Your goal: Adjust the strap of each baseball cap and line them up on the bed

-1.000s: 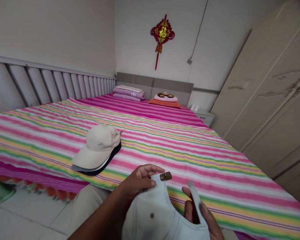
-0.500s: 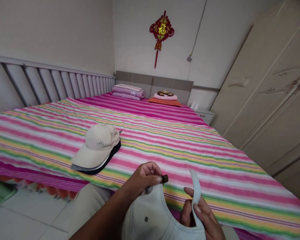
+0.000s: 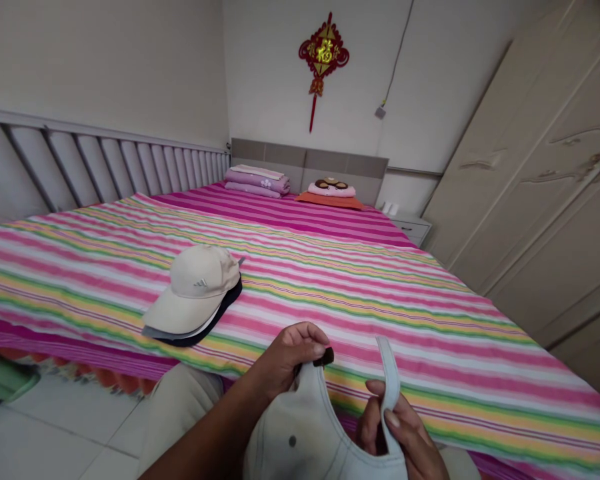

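Note:
Low in the view, a pale cap (image 3: 300, 427) is held between both hands, its curved back opening turned upward. My left hand (image 3: 295, 353) pinches the cap beside a dark buckle (image 3: 325, 357) at one side of the opening. Thumb and fingers of my right hand (image 3: 400, 427) are closed on the cap's light strap (image 3: 390, 373), whose free end points up. The strap and the buckle are apart. To the left, a beige cap (image 3: 200, 280) with a small logo sits stacked on other caps, of which grey, white and dark brims (image 3: 195, 339) show.
The caps lie on a bed with a striped sheet (image 3: 360, 280). Folded purple bedding (image 3: 257, 181) and an orange pillow (image 3: 330, 199) are by the headboard (image 3: 345, 167). A wardrobe (image 3: 525, 180) stands right, a radiator (image 3: 120, 160) left. My knee (image 3: 185, 393) touches the bed's near edge.
Both hands keep their hold on the cap. The dark buckle by my left hand has tilted slightly and shifted a little left; the strap has barely moved. The camera view has shifted slightly.

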`<state>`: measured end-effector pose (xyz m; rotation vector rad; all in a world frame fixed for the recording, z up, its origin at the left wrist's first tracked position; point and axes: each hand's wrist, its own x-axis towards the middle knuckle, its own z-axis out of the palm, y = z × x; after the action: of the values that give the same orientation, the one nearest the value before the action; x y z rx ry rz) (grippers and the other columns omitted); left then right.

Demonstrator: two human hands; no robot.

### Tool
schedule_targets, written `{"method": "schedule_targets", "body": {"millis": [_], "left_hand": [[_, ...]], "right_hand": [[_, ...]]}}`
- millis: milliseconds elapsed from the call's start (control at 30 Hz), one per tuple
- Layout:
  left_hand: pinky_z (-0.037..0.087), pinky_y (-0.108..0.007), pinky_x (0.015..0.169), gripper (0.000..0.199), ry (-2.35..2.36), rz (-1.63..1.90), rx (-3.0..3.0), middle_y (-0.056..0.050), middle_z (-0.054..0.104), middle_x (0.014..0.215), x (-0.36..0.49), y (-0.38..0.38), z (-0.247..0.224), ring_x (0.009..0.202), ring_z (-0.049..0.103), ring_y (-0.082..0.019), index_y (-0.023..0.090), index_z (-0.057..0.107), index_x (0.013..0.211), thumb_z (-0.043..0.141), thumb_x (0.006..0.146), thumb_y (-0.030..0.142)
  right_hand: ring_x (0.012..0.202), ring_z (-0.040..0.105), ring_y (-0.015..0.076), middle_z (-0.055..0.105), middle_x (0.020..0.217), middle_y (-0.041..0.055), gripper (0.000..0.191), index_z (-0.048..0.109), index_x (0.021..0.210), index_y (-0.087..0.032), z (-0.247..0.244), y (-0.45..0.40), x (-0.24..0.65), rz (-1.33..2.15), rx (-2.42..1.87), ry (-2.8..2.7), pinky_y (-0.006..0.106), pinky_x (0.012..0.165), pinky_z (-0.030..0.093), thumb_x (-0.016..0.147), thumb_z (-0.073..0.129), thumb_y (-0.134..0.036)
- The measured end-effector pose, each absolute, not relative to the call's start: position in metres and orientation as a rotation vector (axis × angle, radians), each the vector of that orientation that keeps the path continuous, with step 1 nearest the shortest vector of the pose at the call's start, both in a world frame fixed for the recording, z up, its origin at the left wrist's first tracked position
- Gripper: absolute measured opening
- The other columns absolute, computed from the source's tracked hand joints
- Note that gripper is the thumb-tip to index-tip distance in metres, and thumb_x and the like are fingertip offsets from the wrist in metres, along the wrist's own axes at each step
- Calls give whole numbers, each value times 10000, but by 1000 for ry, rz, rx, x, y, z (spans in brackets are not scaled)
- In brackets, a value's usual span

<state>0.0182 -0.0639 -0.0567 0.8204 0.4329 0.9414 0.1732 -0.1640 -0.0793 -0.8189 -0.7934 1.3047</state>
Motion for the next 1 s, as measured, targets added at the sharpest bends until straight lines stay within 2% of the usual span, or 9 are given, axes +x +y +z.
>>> {"method": "schedule_targets", "body": {"millis": [67, 167, 400, 533, 667, 833, 1000], "left_hand": [[330, -134, 455, 241, 429, 917, 826, -17, 604, 547, 18, -64, -56, 493, 498, -45, 100, 677, 750, 753, 554, 217], [347, -145, 470, 223, 423, 909, 852, -24, 611, 567, 18, -64, -57, 502, 507, -49, 102, 696, 735, 752, 565, 236], [384, -193, 519, 198, 315, 935, 940, -48, 642, 726, 18, -61, -60, 544, 531, -80, 129, 655, 693, 727, 603, 290], [391, -214, 533, 264, 246, 941, 930, -68, 642, 766, 17, -62, -62, 548, 533, -91, 125, 623, 689, 727, 589, 346], [403, -212, 559, 268, 260, 942, 965, -39, 630, 732, 17, -60, -67, 576, 552, -93, 135, 613, 708, 775, 528, 251], [422, -215, 617, 388, 337, 874, 999, -27, 636, 704, 12, -58, -70, 647, 583, -109, 140, 632, 793, 806, 448, 177], [407, -216, 568, 260, 470, 904, 1168, -41, 629, 688, 1, -59, -66, 654, 559, -121, 126, 643, 722, 770, 518, 226]], "right_hand": [[460, 487, 141, 578, 557, 30, 234, 620, 979, -216, -80, -164, 174, 1301, -820, -791, 239, 443, 337, 802, 504, -315], [464, 494, 144, 583, 558, 29, 234, 613, 986, -224, -84, -165, 175, 1322, -827, -750, 237, 448, 343, 796, 514, -317], [492, 512, 140, 602, 561, 35, 228, 627, 945, -236, -92, -162, 179, 1395, -805, -642, 218, 473, 361, 736, 597, -321], [478, 504, 135, 599, 558, 35, 239, 637, 945, -223, -92, -161, 180, 1392, -776, -662, 218, 465, 358, 729, 600, -317], [479, 506, 135, 594, 550, 32, 226, 634, 957, -220, -93, -160, 180, 1369, -761, -704, 221, 462, 360, 760, 558, -302], [459, 500, 129, 588, 540, 23, 222, 627, 957, -216, -96, -159, 182, 1374, -743, -712, 224, 458, 366, 765, 552, -300], [461, 501, 135, 591, 541, 17, 241, 613, 979, -205, -92, -155, 185, 1364, -721, -701, 228, 444, 363, 758, 573, -290]]}}
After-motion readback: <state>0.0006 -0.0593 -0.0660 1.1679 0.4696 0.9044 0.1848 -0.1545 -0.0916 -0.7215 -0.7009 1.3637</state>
